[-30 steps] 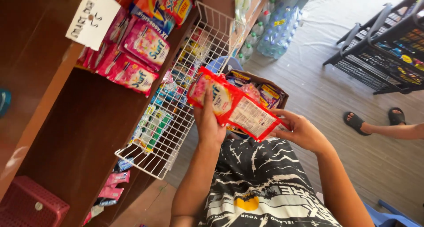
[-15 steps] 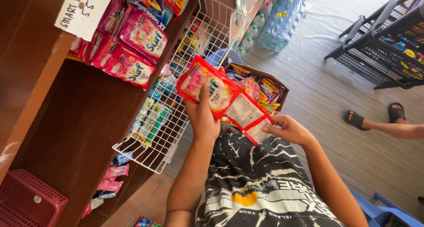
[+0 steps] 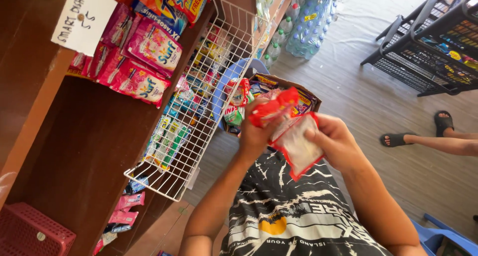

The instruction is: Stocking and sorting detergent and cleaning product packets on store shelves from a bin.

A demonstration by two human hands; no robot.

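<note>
Left hand (image 3: 255, 136) grips the upper, crumpled end of a strip of red-edged sachets (image 3: 294, 136). Right hand (image 3: 334, 142) pinches the lower sachet, whose pale face is turned toward the camera. Both hands are raised above a black-and-white printed shirt (image 3: 289, 211). Directly behind the strip: an open cardboard box (image 3: 298, 87) of mixed packets on the floor. Left: a white wire basket (image 3: 199, 111) fixed to a brown wooden shelf (image 3: 74, 151) bearing pink detergent packets (image 3: 144, 62). Far right: a sandalled foot (image 3: 398, 139).
</note>
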